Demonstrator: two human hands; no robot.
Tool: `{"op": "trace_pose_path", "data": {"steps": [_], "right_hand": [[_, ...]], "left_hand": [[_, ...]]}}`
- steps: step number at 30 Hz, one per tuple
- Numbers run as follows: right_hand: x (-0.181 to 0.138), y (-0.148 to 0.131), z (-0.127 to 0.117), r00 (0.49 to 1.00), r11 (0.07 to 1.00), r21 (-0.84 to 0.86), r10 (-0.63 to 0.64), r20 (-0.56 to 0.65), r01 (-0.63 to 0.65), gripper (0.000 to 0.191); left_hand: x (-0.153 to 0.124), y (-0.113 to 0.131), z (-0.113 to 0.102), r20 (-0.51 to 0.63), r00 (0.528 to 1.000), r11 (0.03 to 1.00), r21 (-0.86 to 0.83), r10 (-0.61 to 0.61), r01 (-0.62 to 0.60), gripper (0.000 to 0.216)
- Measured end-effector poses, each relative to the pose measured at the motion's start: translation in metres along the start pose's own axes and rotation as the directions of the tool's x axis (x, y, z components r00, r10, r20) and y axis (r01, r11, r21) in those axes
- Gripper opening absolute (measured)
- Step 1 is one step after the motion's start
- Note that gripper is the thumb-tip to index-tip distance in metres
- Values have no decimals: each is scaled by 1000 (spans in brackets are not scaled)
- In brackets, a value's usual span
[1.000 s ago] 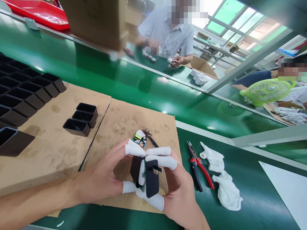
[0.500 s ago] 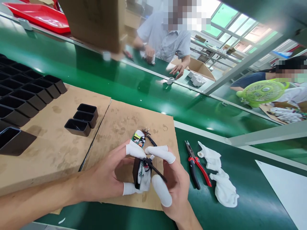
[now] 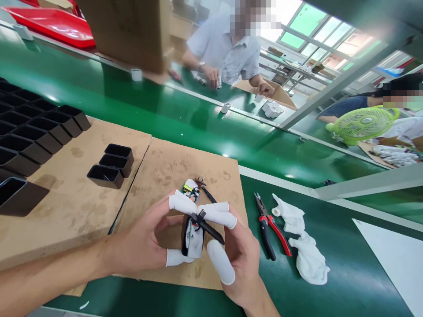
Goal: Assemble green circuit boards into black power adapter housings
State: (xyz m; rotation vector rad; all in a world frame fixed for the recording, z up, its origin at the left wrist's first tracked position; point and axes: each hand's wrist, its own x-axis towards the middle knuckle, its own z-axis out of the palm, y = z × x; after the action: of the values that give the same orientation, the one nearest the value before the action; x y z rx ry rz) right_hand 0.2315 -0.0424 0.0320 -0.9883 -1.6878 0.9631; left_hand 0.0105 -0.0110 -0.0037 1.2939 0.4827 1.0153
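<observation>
My left hand (image 3: 145,242), white covers on its fingertips, grips a small black plastic case (image 3: 184,237) between thumb and fingers. The case's open end faces me, and a white-wrapped circuit board (image 3: 194,241) sits inside. My right hand (image 3: 243,251), also with covered fingertips, has its fingers on a black plug end cap (image 3: 209,231) tilted across the opening; a pin sticks up from it. Its thumb lies close to the cap's lower end; whether it touches I cannot tell. Just beyond my hands, a bare circuit board (image 3: 191,190) lies beside another pinned black cap (image 3: 200,180).
Black cases stand in rows (image 3: 39,127) at left, with three (image 3: 114,160) apart on the cardboard (image 3: 185,154). Red-handled pliers (image 3: 269,229) and white cloth pieces (image 3: 310,259) lie right. Across the green bench, a person (image 3: 224,48) handles white parts; a green fan (image 3: 361,125) stands farther right.
The white-wrapped board appears further inside the case, and the end cap has come closer to the opening. Across the bench, the co-worker's hand has moved from a white part toward the carton.
</observation>
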Motion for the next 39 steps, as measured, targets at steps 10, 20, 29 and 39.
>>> {"op": "trace_pose_path", "data": {"steps": [10, 20, 29, 39], "right_hand": [[8, -8, -6, 991, 991, -126, 58, 121, -43, 85], [9, -4, -5, 989, 996, 38, 81, 127, -86, 77], [7, -8, -5, 997, 1000, -16, -15, 82, 16, 65], [9, -9, -5, 993, 991, -119, -48, 107, 60, 90]], "left_hand": [[-2, 3, -6, -7, 998, 998, 29, -54, 54, 69], [-2, 4, -1, -13, 996, 995, -53, -85, 84, 69], [4, 12, -1, 9, 993, 994, -1, -114, 114, 66], [3, 11, -2, -32, 995, 984, 150, -95, 99, 54]]}}
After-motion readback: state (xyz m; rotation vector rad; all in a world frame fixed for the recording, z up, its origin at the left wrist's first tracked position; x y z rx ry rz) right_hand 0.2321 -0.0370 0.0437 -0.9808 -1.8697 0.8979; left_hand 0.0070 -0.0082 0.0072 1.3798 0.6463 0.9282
